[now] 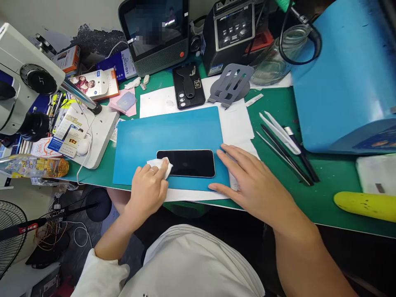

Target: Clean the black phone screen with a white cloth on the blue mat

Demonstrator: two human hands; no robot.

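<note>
A black phone (190, 163) lies screen up on a blue mat (168, 134) near the table's front edge. My left hand (148, 187) is closed on a small white wipe (162, 165) and presses it onto the phone's left end. A ring shows on one of its fingers. My right hand (247, 177) lies flat and open on the mat at the phone's right end, fingertips touching its edge.
A microscope (27, 78) on a white base stands at the left. Behind the mat lie a second black phone (188, 86), a grey stand (230, 84) and a small monitor (156, 31). Tweezers and spudgers (287, 144) lie right, beside a big blue machine (346, 78). A yellow object (365, 205) lies at the near right.
</note>
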